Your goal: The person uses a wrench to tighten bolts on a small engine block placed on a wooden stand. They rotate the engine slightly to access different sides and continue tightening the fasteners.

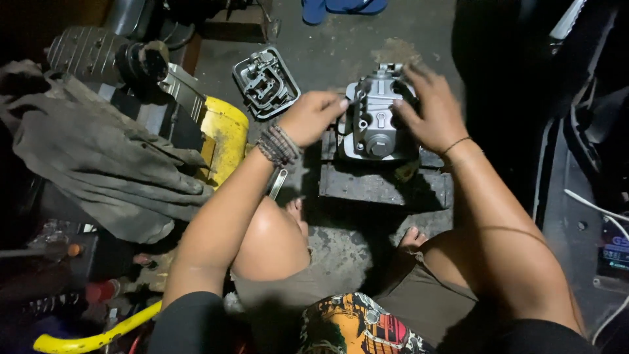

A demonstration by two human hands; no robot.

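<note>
Gripping 1 grey metal engine head, the left hand and right hand are clasping its 2 sides, fingers curled on. It is sitting on a dark block; 1 valve cover is lying left of it.

Dim stained concrete floor; grey rags left, yellow container beside.

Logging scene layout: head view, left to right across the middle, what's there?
Grey cloth → yellow container → loose metal cover → left hand → grey engine part on a dark block → right hand.
</note>
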